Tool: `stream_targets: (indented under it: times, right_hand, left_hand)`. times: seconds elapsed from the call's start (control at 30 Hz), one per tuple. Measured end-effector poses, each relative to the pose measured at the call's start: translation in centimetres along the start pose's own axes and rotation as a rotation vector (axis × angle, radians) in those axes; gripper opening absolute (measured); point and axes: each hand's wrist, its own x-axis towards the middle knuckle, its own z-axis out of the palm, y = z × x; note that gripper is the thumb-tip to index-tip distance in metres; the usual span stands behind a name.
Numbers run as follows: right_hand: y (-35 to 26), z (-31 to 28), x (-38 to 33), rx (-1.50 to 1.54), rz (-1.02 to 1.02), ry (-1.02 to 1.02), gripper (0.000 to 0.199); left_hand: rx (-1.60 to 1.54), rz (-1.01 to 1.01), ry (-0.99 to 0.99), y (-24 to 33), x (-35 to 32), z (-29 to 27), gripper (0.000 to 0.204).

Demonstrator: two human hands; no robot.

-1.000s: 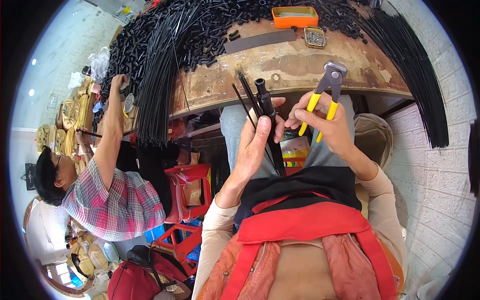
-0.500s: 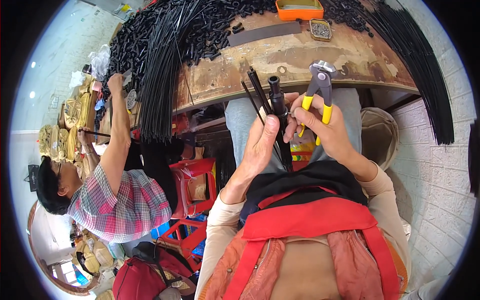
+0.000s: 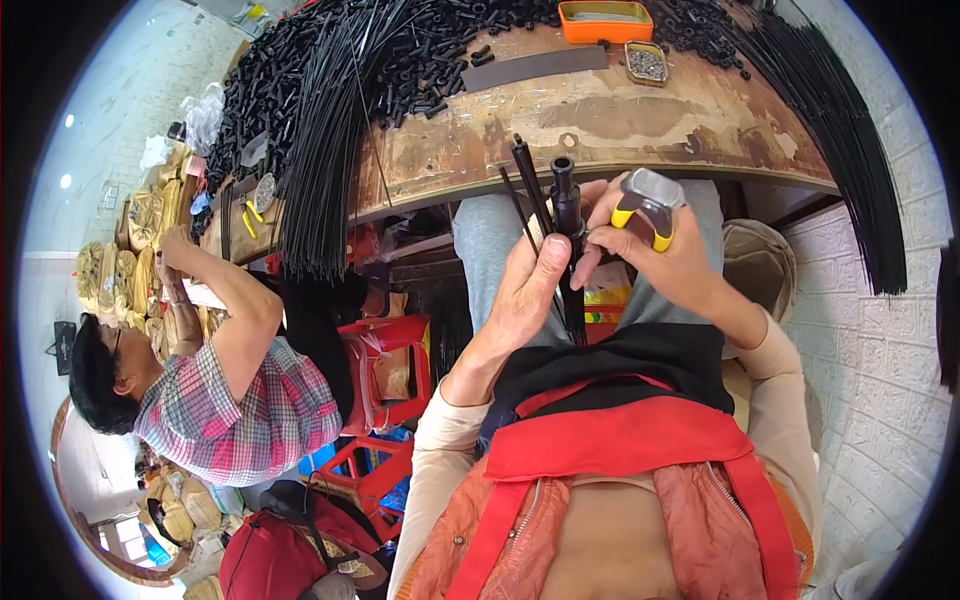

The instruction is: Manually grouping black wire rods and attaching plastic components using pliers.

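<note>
My left hand (image 3: 522, 290) is closed around a black tubular fitting (image 3: 566, 205), which stands upright above my lap. Several thin black rods (image 3: 525, 160) are gathered in the same grip and continue below the fingers. My right hand (image 3: 680, 262) carries end-cutting pincers (image 3: 653, 190) with yellow handles, their metal head tilted up and outward. The right thumb and fingertips reach the side of the fitting near its collar. Whether a small part is pinched there I cannot make out.
Across the wooden bench (image 3: 600, 110) lie a heap of black tube pieces (image 3: 265, 110), rod bundles (image 3: 335, 150), a dark flat strip (image 3: 535, 70), an orange box (image 3: 605, 20) and a tin of small metal bits (image 3: 646, 64). A co-worker (image 3: 240, 390) sits left, beside a red stool (image 3: 380, 370).
The pincers have tipped over in my right hand, their handles now mostly hidden. The fitting has shifted slightly right. The co-worker's raised arm has come down, and yellow-handled pliers now show on the bench there.
</note>
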Motion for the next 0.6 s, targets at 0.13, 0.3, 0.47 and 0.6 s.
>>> stream_targets:
  times: [0.13,0.3,0.47,0.6]
  right_hand:
    - [0.2,-1.6,1.6,-0.428,-0.266,-0.098,0.01]
    - [-4.4,-2.6,0.3,-0.497,0.141,-0.208,0.015]
    - [-8.9,-4.1,-2.3,-0.722,0.77,-0.354,0.017]
    - [-8.9,-4.2,-2.6,-0.935,0.302,-0.451,0.02]
  left_hand:
    - [-0.102,-0.024,-0.064,-0.1,0.5,-0.1,0.067]
    - [-0.163,-0.055,-0.041,-0.3,0.4,-0.5,0.068]
    - [-0.144,-0.051,-0.108,-0.6,1.0,-1.2,0.075]
    - [-0.077,-0.136,-0.142,0.4,0.8,0.3,0.07]
